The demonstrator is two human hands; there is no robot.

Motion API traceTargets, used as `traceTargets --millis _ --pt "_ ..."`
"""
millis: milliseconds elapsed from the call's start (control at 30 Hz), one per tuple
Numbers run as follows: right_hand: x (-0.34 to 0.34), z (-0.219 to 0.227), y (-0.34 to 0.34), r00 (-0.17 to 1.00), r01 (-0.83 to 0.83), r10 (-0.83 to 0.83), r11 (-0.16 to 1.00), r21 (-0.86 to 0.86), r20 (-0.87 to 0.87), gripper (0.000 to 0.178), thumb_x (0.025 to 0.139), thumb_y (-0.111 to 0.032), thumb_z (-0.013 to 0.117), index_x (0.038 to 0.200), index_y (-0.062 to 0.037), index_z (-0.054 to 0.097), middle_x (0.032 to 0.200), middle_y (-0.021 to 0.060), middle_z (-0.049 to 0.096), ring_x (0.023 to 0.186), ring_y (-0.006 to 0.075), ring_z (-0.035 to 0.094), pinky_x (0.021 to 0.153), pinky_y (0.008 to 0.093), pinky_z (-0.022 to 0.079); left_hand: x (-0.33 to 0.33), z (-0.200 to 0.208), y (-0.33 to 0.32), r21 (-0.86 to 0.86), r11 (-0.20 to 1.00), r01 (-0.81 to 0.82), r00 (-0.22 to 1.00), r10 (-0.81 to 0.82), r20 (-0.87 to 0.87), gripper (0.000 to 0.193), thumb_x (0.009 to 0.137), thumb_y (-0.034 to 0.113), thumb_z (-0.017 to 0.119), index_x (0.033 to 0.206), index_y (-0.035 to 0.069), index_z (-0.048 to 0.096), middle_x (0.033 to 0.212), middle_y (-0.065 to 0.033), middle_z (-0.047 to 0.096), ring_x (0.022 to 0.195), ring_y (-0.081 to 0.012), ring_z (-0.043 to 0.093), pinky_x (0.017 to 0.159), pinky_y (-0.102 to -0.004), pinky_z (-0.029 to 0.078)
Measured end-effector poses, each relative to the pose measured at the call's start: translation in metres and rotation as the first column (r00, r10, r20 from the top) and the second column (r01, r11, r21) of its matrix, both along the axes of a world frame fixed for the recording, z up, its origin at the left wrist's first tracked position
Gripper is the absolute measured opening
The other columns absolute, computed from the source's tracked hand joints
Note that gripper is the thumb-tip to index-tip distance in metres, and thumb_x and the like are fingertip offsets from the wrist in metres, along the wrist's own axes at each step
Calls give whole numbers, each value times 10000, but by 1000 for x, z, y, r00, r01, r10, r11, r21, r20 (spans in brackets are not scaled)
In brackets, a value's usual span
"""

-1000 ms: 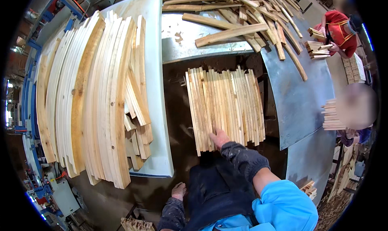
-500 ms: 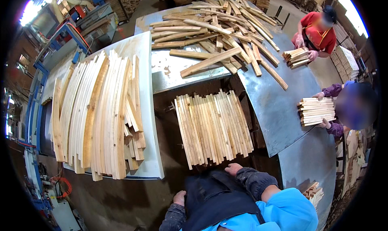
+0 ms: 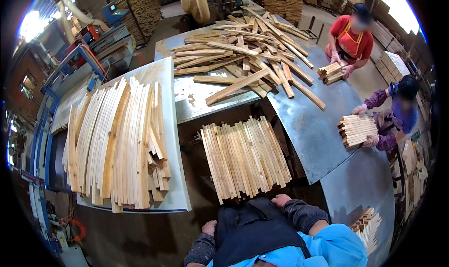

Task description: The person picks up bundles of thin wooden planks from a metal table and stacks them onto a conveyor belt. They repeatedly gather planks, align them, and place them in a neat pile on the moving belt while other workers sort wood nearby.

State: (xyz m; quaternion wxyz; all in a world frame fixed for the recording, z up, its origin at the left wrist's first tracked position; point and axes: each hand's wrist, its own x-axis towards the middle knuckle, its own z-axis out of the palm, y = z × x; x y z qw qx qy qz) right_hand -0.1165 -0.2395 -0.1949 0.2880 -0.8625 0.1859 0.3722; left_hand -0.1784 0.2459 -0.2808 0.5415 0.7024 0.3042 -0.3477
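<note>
The right hand (image 3: 281, 200), whose fingers touched the near part of the middle row of slats (image 3: 245, 159) a second ago, is now drawn back to the apron (image 3: 255, 229), just short of the row's near ends, so by my reading neither hand is working the wood at this moment. The row lies side by side in the gap between the white worktop (image 3: 181, 183) and the metal worktop (image 3: 299, 131); what bears it is hidden. The left hand (image 3: 209, 227) hangs beside the apron; I cannot tell how far either hand's fingers are closed, and no wood shows in them. Counted: two own hands, one middle row, one layered stack of strips (image 3: 110, 145) on the left, one loose heap of sticks (image 3: 252, 56), two co-workers gripping one bundle each (image 3: 358, 130), and a third bundle (image 3: 368, 229) at lower right. Single slats sit too tightly to count surely.
</note>
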Motion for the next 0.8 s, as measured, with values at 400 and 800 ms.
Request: traceTargets --millis 400,800 --pt "200 51 -30 994 -24 22 1000 14 112 799 966 -512 624 1502 77 559 1500 309 596 1392 435 582 1190 471 453 14 33 -28 -167 930 -328 925 279 -259 227 959 206 635 839 26 702 807 -34 668 776 -175 623 690 -373 480" --pt "588 85 -75 548 42 307 919 -392 778 544 889 -123 623 1425 -51 562 1250 188 672 1189 417 626 1015 501 525 177 215 -184 -266 941 -210 935 113 -337 443 1054 213 720 1410 -43 667 1207 -71 749 1061 -136 671 965 -287 537"
